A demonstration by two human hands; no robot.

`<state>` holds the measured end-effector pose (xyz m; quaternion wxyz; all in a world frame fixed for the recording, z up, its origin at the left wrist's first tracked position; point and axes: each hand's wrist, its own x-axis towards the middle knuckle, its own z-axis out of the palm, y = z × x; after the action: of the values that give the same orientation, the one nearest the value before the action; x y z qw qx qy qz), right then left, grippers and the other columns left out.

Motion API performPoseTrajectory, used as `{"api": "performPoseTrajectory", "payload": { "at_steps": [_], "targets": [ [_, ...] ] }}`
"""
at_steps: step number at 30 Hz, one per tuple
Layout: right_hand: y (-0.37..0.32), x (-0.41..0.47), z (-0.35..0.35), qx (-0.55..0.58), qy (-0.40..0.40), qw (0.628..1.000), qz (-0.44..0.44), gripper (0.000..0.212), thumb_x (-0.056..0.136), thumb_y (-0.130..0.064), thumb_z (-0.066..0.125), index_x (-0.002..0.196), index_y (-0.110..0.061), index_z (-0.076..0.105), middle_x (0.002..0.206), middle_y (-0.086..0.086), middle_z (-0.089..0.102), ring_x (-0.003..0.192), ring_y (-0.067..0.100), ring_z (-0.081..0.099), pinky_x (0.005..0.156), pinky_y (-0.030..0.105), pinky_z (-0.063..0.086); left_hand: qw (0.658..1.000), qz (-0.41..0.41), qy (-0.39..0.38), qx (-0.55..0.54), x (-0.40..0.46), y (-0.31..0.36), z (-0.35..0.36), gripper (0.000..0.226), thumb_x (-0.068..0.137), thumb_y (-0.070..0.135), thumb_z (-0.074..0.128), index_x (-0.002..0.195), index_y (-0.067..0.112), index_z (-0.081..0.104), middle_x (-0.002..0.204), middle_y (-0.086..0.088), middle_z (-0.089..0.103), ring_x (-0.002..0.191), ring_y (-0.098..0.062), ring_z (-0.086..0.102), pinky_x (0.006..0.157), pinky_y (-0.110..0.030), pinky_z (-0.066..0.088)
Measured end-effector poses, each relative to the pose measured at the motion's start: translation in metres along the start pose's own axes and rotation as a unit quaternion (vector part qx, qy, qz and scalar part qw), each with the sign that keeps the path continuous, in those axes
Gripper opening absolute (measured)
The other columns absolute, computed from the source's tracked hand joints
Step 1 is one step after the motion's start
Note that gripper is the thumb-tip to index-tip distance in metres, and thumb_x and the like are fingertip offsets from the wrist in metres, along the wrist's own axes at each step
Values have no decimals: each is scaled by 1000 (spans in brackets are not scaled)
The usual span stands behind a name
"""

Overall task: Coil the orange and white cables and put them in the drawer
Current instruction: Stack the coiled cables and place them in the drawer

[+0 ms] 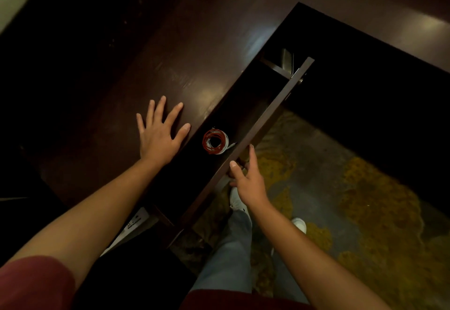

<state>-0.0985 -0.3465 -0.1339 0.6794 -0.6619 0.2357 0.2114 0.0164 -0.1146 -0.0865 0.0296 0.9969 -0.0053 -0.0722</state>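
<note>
The orange cable (212,137) and the white cable (225,144) lie coiled together in one ring on the floor of the dark open drawer (272,112). My left hand (160,134) rests flat on the dark desk top (151,49), fingers spread, just left of the coil. My right hand (246,176) is at the drawer's front panel, thumb on its top edge and fingers curled under the outer face, where the handle is hidden.
The drawer sticks out diagonally from the desk over a patterned yellow-grey floor (341,200). My legs and white shoes (237,200) stand below the drawer front. A white object (132,224) lies under the desk edge at the lower left.
</note>
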Motion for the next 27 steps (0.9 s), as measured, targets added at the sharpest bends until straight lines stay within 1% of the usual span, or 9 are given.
{"api": "performPoseTrajectory", "payload": {
  "at_steps": [2, 4, 8, 11, 14, 16, 19, 23, 27],
  "targets": [
    [-3, 4, 5, 0, -10, 1000, -8, 82, 77, -79, 56, 142, -75, 6, 161, 2, 38, 142, 27, 47, 105, 54, 51, 1000, 0, -1, 0, 0, 0, 1, 61, 99, 67, 31, 155, 44, 23, 170, -1, 9, 157, -25, -1, 122, -63, 3],
    [-5, 8, 10, 4, -15, 1000, -15, 78, 80, -75, 56, 139, -79, 5, 163, 0, 34, 144, 26, 45, 107, 55, 50, 1000, 0, -1, -1, 1, -1, 1, 61, 99, 67, 31, 155, 45, 24, 170, -1, 9, 157, -25, -1, 122, -63, 2],
    [-7, 17, 21, 4, -14, 1000, -20, 78, 86, -73, 56, 145, -72, 4, 163, 4, 37, 142, 27, 46, 106, 55, 50, 1000, 7, 2, -2, 2, -2, 2, 60, 99, 67, 31, 155, 44, 24, 170, -2, 10, 157, -26, -1, 122, -62, 2],
    [-8, 22, 31, -4, -4, 1000, -27, 75, 75, -87, 52, 132, -84, 3, 161, 6, 40, 135, 30, 56, 103, 54, 53, 1000, 5, -1, -1, 1, -2, 2, 61, 99, 68, 29, 155, 44, 23, 170, -1, 9, 157, -26, -2, 122, -62, 2],
    [-11, 29, 40, -12, -4, 1000, -24, 73, 76, -85, 53, 129, -86, 3, 160, 10, 40, 129, 33, 60, 99, 55, 55, 1000, 3, -3, 2, 2, -3, 1, 62, 99, 68, 29, 156, 45, 22, 170, -1, 8, 157, -25, -2, 122, -62, 3],
    [-15, 34, 44, -13, -11, 1000, -21, 72, 82, -77, 57, 129, -85, 3, 158, 11, 40, 125, 35, 62, 96, 54, 57, 1000, 5, -1, -1, 2, -3, 1, 62, 99, 68, 30, 156, 45, 22, 170, -1, 9, 157, -25, -2, 122, -62, 3],
    [-18, 41, 50, -6, -22, 1000, -15, 76, 93, -60, 59, 143, -74, 3, 150, 8, 44, 109, 25, 70, 88, 48, 62, 1000, 8, 4, -9, 2, -3, 2, 61, 99, 68, 31, 155, 45, 24, 170, 0, 9, 157, -25, -1, 122, -62, 2],
    [-21, 44, 58, -16, -12, 1000, -23, 73, 92, -64, 58, 138, -79, 4, 151, 11, 45, 110, 26, 70, 88, 48, 62, 1000, 8, 6, -13, 1, -3, 3, 61, 99, 68, 32, 155, 45, 26, 170, 0, 10, 157, -25, -1, 122, -61, 1],
    [-24, 49, 63, -2, -17, 1000, -19, 76, 95, -57, 59, 150, -64, 7, 136, 1, 46, 96, 18, 74, 86, 44, 63, 1000, 10, 5, -13, 1, -4, 3, 61, 98, 67, 35, 155, 45, 26, 170, -1, 11, 157, -25, 0, 122, -61, 1]
  ]
}}
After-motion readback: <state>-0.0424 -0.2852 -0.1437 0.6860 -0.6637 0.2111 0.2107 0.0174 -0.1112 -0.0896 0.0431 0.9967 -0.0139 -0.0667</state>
